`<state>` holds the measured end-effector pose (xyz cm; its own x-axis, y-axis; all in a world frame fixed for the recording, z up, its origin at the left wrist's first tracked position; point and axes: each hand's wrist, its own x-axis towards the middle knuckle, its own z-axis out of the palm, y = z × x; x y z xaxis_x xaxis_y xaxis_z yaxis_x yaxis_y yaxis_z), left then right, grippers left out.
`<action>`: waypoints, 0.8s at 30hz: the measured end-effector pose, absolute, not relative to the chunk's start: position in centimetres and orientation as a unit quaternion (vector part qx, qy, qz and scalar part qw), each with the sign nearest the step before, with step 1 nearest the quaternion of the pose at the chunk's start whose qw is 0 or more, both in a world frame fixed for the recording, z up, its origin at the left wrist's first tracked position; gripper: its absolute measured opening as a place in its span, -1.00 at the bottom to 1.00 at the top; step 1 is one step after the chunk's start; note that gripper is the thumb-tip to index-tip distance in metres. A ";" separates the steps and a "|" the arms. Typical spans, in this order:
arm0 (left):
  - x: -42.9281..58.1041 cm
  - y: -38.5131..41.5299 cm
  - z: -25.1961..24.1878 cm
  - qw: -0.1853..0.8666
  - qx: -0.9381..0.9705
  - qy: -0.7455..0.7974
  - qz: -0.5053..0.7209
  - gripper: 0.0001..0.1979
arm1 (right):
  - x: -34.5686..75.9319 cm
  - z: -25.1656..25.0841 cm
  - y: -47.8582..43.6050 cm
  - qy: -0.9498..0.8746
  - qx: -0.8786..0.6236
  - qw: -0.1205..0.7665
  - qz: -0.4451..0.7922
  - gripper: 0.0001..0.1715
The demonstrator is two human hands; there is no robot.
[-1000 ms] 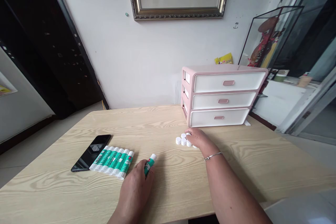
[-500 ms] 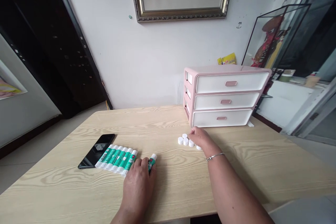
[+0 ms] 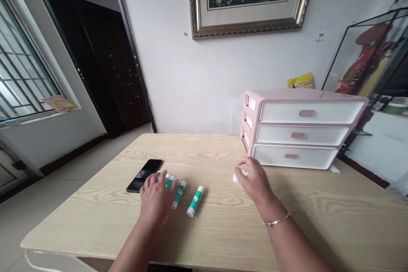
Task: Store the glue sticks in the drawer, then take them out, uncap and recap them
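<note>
On table (image 3: 219, 238), lone tube (image 3: 195, 202) lies unheld, just right of tube row (image 3: 179, 194). Left hand (image 3: 156, 197) over row, thumb and fingers parted; grasp on any tube cannot be told. Right hand (image 3: 254, 179) curled at white caps (image 3: 236, 177); hold on one cannot be confirmed. Phone (image 3: 143, 174) left of row. Judged: tubes light, stiff, smooth, prone to roll; take hold mid-barrel, thumb and fingertip across sides.

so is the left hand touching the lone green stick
Apart. The head view shows bare tabletop and another green stick between the lone green stick and the left hand.
</note>
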<state>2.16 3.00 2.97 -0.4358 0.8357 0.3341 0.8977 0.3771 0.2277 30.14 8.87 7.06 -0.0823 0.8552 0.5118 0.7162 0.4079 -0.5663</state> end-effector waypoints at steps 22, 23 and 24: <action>3.1 2.2 -0.4 -0.013 -0.717 -0.662 -0.220 -0.64 | 22.0 -4.1 5.0 -0.849 -0.415 0.291 0.149 -0.46; 3.1 2.1 -0.3 -0.023 -0.734 -0.635 -0.239 -0.64 | 22.6 -4.0 5.3 -0.853 -0.409 0.290 0.148 -0.43; 3.1 2.0 -0.1 -0.036 -0.749 -0.609 -0.258 -0.65 | 23.1 -3.7 5.6 -0.857 -0.400 0.288 0.148 -0.42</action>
